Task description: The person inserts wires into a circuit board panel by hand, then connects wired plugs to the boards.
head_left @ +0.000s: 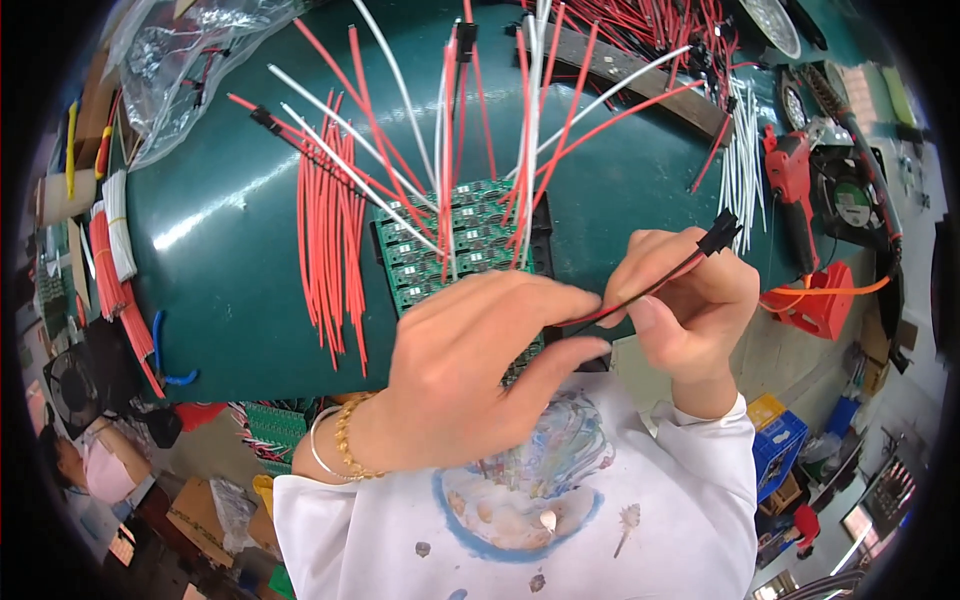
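Note:
My right hand (690, 315) is closed on a thin cable (655, 288) of red and black wires, gripped between thumb and fingers. A black plug connector (718, 235) sits at the cable's upper end, above that hand. The loose wire ends reach left toward my left hand (465, 365), whose thumb and forefinger are apart around them. Partly hidden behind my left hand, green circuit boards (410, 268) lie on the table in a black frame (541, 240). Red and white wires (530, 130) stand up from the boards, and a few black connectors (465, 42) rise among them.
A row of red wires (332, 240) lies left of the boards on the green table (230, 300). White wires (742, 160), a red-and-black tool (788, 170) and a small fan (848, 200) are at the right. A plastic bag (190, 75) rests at the far left; a wooden bar (640, 80) borders more wires.

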A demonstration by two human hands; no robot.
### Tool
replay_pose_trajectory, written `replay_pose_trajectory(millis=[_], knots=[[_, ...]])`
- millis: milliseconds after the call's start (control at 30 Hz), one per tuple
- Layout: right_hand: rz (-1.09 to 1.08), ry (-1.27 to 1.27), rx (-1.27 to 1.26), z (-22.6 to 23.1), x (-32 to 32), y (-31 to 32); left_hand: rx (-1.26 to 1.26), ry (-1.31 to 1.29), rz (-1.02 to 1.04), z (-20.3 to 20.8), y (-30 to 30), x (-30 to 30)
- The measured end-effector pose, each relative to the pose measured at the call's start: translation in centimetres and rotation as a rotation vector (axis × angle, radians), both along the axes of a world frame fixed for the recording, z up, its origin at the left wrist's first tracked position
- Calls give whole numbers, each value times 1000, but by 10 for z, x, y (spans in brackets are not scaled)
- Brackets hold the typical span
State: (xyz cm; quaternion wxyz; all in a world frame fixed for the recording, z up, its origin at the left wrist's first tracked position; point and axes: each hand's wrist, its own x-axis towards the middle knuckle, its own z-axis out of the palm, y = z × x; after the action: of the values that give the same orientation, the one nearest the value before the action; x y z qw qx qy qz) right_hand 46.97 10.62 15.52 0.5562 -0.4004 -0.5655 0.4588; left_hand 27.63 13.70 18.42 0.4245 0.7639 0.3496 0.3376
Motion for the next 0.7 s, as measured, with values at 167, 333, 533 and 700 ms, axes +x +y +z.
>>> replay_pose_trajectory(millis=[167,333,533,700], knots=[[-21,33,-24,-6,-17,5,-48,-61,83,-11,1,-1],[-179,-230,20,7,-37,16,174,62,180,-5,18,-12],[-280,-531,309,-16,-48,45,184,123,344,-27,35,-17],[-264,-563,320,-18,-48,47,290,155,364,-34,34,-20]])
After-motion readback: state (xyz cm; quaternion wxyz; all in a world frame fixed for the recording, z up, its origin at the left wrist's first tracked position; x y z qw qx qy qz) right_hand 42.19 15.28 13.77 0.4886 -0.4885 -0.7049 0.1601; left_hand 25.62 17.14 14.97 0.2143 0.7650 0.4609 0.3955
